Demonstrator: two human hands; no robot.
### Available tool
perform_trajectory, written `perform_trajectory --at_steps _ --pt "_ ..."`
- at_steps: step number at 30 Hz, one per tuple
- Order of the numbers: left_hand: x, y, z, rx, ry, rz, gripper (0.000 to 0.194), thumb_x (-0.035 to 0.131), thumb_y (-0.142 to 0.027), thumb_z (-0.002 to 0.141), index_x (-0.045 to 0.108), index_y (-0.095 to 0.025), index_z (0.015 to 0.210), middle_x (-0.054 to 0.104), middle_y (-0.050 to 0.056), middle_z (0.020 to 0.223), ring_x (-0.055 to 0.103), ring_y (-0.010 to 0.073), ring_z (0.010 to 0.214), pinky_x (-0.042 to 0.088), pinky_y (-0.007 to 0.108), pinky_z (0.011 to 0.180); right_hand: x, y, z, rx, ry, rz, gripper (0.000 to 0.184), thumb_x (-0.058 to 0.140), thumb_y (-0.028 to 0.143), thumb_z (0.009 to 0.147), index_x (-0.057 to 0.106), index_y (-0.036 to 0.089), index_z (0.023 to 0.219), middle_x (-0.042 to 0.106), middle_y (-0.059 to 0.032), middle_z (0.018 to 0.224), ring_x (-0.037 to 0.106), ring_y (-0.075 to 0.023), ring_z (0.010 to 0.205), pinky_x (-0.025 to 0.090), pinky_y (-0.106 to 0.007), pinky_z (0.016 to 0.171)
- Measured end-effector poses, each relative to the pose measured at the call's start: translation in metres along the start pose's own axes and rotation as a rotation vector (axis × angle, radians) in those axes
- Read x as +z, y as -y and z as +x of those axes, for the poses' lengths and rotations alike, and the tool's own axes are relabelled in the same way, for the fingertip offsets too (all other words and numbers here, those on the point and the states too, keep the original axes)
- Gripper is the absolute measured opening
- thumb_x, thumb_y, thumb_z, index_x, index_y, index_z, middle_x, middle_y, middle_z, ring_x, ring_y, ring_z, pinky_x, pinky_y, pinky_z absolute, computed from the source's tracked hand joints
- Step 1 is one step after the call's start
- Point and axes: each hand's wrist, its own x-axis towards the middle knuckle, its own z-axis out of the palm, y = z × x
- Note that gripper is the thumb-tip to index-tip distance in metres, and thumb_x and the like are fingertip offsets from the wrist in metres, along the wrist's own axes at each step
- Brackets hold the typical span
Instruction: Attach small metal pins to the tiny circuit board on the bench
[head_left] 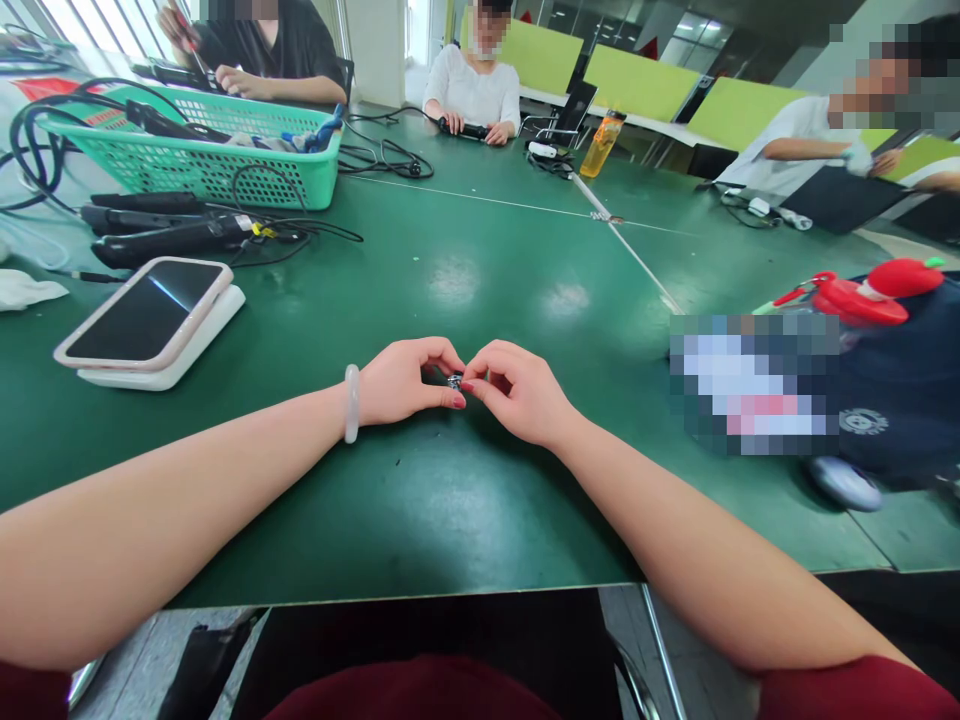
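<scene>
Just above the green table (420, 540), my left hand (401, 382) and my right hand (521, 388) meet at the fingertips. Between them is a small shiny, silvery and dark object (454, 381), too small for me to name. The left thumb and fingers curl round it from one side. From the other side, the right thumb and forefinger pinch at its edge, partly hiding it. A pale bangle (352, 403) circles my left wrist.
At left lie a phone (150, 312) on a white box, black corded devices (176, 235) and a green basket (225, 172) of cables. A dark bag (892, 370), red items and a mouse (846, 483) are at right. An orange bottle (602, 145) and several seated people are beyond.
</scene>
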Motion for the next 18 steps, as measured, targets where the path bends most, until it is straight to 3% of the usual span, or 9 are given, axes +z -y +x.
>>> perform_trajectory --at_steps 7,13,18 --pt "-0.0007 0.0000 -0.0012 0.005 0.006 -0.034 0.033 0.076 -0.036 0.064 0.062 -0.017 0.086 0.066 0.001 0.080 0.060 0.0160 0.076 0.048 0.031 0.074 -0.0020 0.0012 0.0010 0.072 0.003 0.013 0.005 0.063 0.019 0.078 0.059 0.019 0.075 0.053 0.0027 0.073 0.040 -0.0073 0.055 0.036 -0.023 0.055" --pt "-0.0001 0.0001 -0.0011 0.062 0.003 -0.048 0.034 0.077 -0.036 0.064 0.062 -0.017 0.087 0.067 0.001 0.085 0.061 0.0163 0.080 0.048 0.030 0.077 0.0002 -0.0016 0.0023 0.237 0.033 0.234 0.020 0.067 0.031 0.074 0.051 0.020 0.079 0.049 0.0053 0.072 0.039 -0.0055 0.052 0.033 -0.022 0.051" --pt "0.0010 0.0002 -0.0022 0.068 0.019 0.046 0.031 0.077 -0.037 0.065 0.064 -0.019 0.086 0.068 0.001 0.086 0.062 0.0171 0.081 0.048 0.031 0.079 0.0011 -0.0048 0.0029 0.285 0.095 0.321 0.025 0.068 0.033 0.072 0.049 0.020 0.082 0.048 0.0069 0.071 0.037 -0.0044 0.049 0.030 -0.021 0.049"
